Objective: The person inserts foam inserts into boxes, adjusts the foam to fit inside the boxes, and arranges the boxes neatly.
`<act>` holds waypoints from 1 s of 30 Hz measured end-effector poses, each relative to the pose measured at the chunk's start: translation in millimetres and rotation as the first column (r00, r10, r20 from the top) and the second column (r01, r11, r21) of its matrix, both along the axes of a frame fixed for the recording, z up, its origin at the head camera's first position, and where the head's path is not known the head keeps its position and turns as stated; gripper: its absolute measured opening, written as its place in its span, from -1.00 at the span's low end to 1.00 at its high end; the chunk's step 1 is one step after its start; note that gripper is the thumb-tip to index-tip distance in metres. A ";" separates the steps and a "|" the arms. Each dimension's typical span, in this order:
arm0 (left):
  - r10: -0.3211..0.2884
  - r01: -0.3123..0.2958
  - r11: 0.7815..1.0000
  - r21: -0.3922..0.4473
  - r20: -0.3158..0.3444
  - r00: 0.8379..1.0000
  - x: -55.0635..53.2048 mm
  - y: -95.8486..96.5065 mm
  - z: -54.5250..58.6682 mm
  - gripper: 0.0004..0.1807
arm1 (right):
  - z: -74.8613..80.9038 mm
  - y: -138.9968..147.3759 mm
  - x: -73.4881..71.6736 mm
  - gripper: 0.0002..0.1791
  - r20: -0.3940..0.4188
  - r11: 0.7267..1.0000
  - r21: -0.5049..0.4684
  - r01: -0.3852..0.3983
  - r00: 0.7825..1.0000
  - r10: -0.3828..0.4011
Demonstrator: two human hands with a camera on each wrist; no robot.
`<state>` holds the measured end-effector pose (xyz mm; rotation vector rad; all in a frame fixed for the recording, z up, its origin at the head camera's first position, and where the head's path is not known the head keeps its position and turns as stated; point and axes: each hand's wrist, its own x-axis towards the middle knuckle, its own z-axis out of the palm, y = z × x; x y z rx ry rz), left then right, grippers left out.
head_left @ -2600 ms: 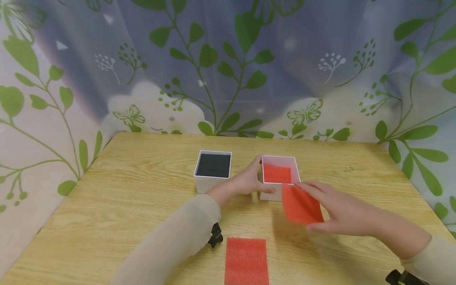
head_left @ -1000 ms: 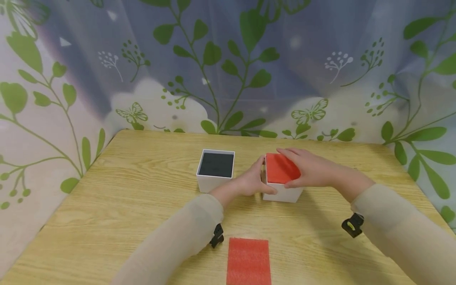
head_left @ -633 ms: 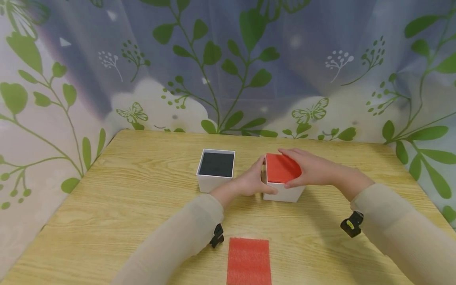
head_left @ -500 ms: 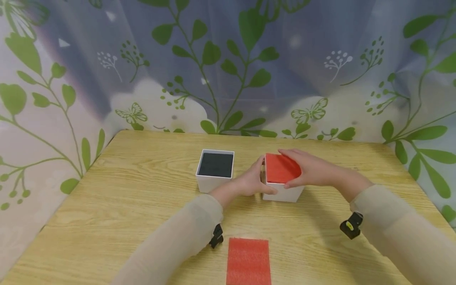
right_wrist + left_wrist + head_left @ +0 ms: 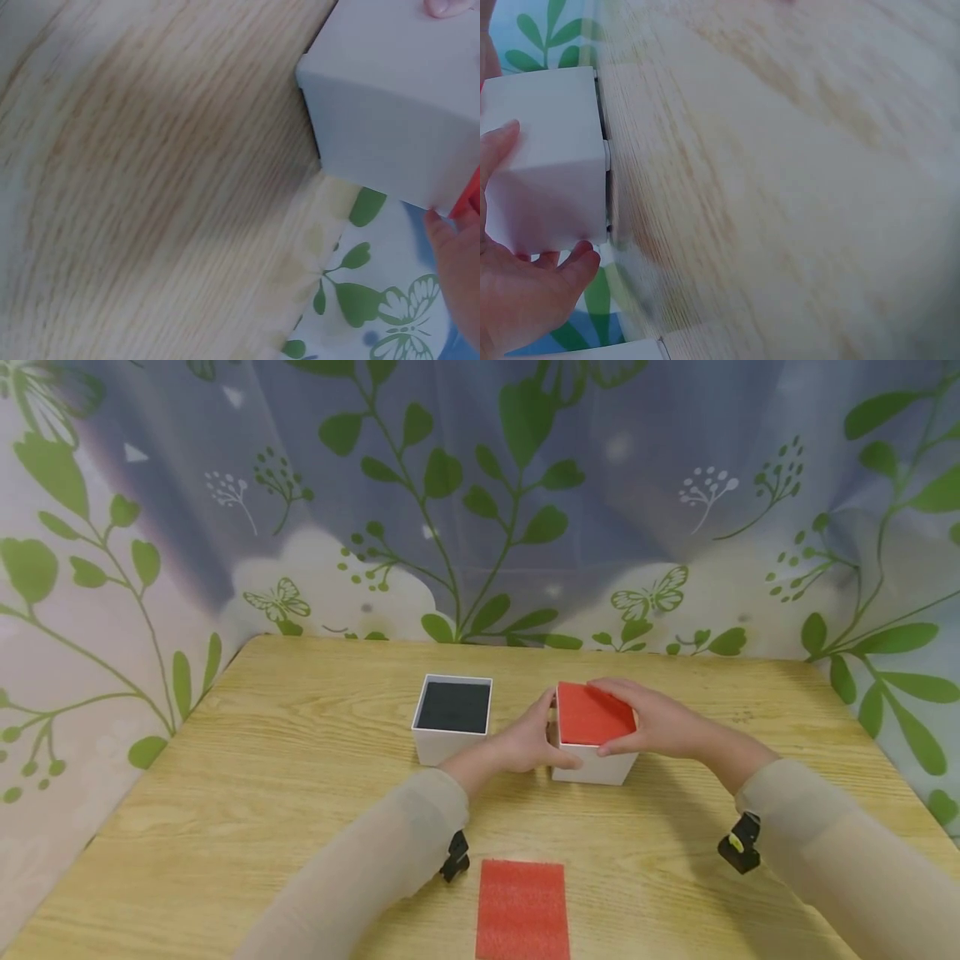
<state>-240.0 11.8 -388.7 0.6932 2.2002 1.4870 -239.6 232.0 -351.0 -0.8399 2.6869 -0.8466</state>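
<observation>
A white square box (image 5: pixel 594 767) stands right of the table's middle, a red cloth square (image 5: pixel 591 714) lying across its top. My left hand (image 5: pixel 527 739) grips this box from its left side, thumb on the front wall and fingers behind, as the left wrist view confirms around the white box (image 5: pixel 547 161). Over the right part of the top, my right hand (image 5: pixel 660 720) holds the red cloth by its edges, thumb at the front rim and fingers at the back. Its fingertips (image 5: pixel 442 229) meet the rim in the right wrist view. The box's inside is hidden.
A second white box (image 5: pixel 446 747) with a black cloth or sheet (image 5: pixel 453 707) inside stands left of my left hand. Another red cloth square (image 5: pixel 522 910) lies flat near the table's front. A leaf-patterned curtain (image 5: pixel 480 510) rises behind the wooden table (image 5: pixel 285 760).
My right hand has brought the red cloth from in front of the box up onto its top, covering the red piece seen inside earlier. The left hand keeps its place; recently the right shifts only slightly.
</observation>
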 end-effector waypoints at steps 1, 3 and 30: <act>0.001 -0.001 1.000 -0.002 0.001 1.000 0.1 -0.1 0.1 0.02 | -0.6 0.4 -0.1 0.02 -0.001 1.000 -0.003 0.002 1.000 -0.002; 0.004 -0.004 1.000 -0.008 -0.001 1.000 0.4 -0.4 0.5 0.02 | -1.7 1.0 -0.3 0.02 -0.008 1.000 -0.003 0.005 1.000 -0.005; 0.022 -0.022 0.999 -0.044 0.013 1.000 1.5 -2.8 -2.5 0.03 | -15.9 8.6 -2.8 -0.11 -0.184 0.998 0.036 -0.043 0.982 0.049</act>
